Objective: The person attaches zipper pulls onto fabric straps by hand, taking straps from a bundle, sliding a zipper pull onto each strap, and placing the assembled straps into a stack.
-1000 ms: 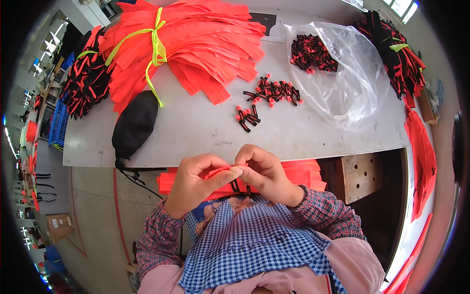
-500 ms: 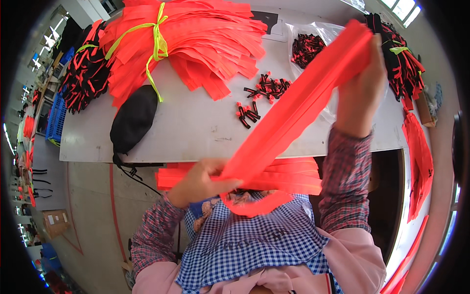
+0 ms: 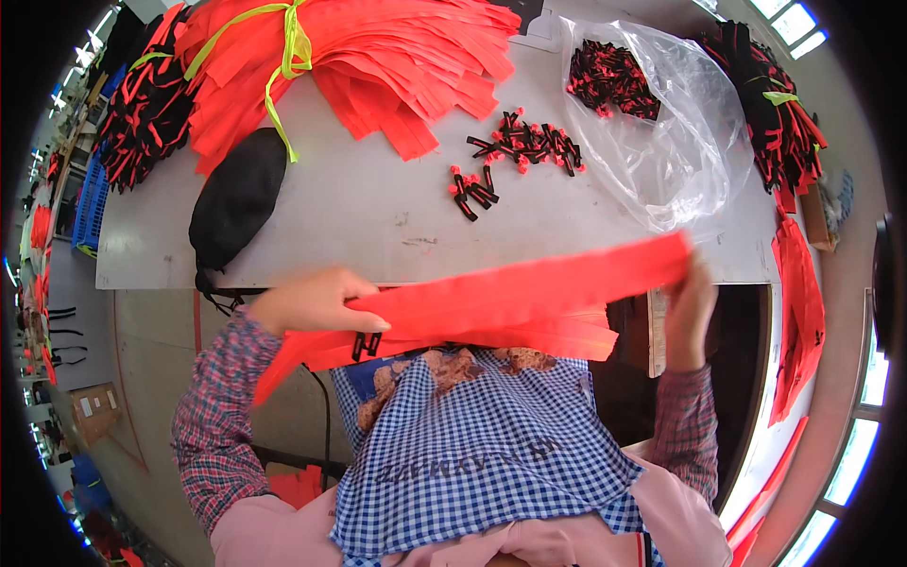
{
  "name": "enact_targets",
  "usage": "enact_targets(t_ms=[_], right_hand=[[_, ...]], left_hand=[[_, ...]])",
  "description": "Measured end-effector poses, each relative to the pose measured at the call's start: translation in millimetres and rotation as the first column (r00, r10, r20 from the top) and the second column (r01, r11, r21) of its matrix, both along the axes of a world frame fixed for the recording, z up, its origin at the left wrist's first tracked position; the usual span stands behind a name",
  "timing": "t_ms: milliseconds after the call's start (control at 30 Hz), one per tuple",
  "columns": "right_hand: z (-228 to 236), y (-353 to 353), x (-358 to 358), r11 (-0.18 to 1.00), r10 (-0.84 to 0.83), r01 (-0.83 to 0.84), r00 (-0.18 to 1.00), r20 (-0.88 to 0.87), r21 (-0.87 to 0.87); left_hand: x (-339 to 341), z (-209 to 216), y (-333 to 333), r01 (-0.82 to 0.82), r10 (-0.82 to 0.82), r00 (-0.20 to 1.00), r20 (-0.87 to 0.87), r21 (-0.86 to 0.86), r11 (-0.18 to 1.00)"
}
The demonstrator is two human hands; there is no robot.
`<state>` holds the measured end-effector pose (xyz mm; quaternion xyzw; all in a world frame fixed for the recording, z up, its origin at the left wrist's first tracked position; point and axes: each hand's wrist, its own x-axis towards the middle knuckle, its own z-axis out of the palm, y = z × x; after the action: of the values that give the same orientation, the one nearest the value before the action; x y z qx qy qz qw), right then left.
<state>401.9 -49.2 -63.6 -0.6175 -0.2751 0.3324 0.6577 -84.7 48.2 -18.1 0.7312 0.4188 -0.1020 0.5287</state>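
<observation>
A long orange-red zipper strip [image 3: 520, 285] is stretched between my hands, in front of the table's near edge. My left hand [image 3: 316, 302] pinches its left end between thumb and fingers. Two small black pulls [image 3: 367, 347] dangle just below that thumb. At the strip's right end my right hand [image 3: 693, 317] is closed on it, its fingers partly hidden and slightly blurred. More orange-red strips [image 3: 576, 333] lie across my lap under the held one, above the blue checked apron [image 3: 472, 425]. One strip end hangs below my left wrist.
On the white table [image 3: 368, 222] lie loose black-and-red pulls [image 3: 529, 144], a clear plastic bag [image 3: 680, 142] with more pulls, a tied orange-red bundle [image 3: 397, 57] and a black pouch [image 3: 238, 203]. Black-and-red bundles [image 3: 142, 104] flank them. Red strips [image 3: 796, 321] hang at the right.
My right hand has come down from above the table to its near edge, bringing the strip nearly level. My left hand has moved left and up, and two black pulls now show beneath it.
</observation>
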Motion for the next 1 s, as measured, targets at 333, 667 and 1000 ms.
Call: enact_targets(t_ms=[333, 667, 1000], right_hand=[[-51, 31, -87, 0.884, 0.371, -0.404, 0.294, 0.881, -0.237], [-93, 190, -167, 0.628, 0.215, -0.702, -0.259, 0.941, -0.337], [-94, 196, -108, 0.752, 0.256, -0.594, -0.139, 0.957, -0.287]], left_hand=[[24, -56, -65, 0.473, -0.333, 0.877, -0.346, 0.743, 0.474], [29, -25, -63, 0.313, -0.269, 0.949, -0.164, 0.579, 0.752], [22, -13, 71, 0.156, -0.181, 0.98, -0.077, 0.866, 0.476]])
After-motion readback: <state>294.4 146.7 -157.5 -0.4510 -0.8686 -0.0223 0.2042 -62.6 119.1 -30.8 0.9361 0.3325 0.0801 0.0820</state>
